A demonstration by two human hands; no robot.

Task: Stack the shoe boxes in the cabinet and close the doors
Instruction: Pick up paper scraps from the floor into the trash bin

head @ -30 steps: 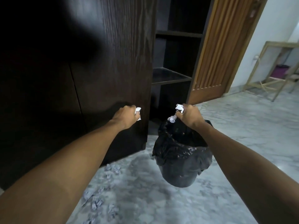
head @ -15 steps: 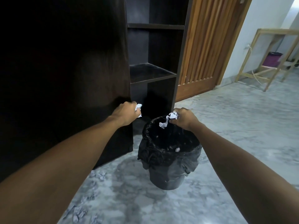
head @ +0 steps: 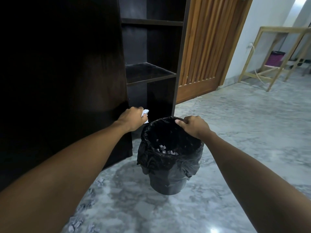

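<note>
Both hands are out in front of the person, one on each side of a single black bin. Her or his left hand [head: 133,119] is curled tight round one crumpled wad of white paper [head: 145,114], which pokes out past the knuckles, just left of the bin's rim and close against the dark cabinet door [head: 67,78]. Right hand [head: 193,126] has its fingers bent over the near-right edge of the bin liner [head: 168,158], pinching the black plastic at the rim. Down inside the bin [head: 166,184], below both hands, lie a few scraps of paper [head: 164,149]; I cannot count them exactly. More scraps [head: 75,223] litter the marble floor [head: 235,132] under the left forearm. Beyond the hands one cabinet [head: 151,47] stands open, with two shelves showing. To the right of it is one wooden slatted door [head: 207,47], and further right a pale wooden frame [head: 272,52].
</note>
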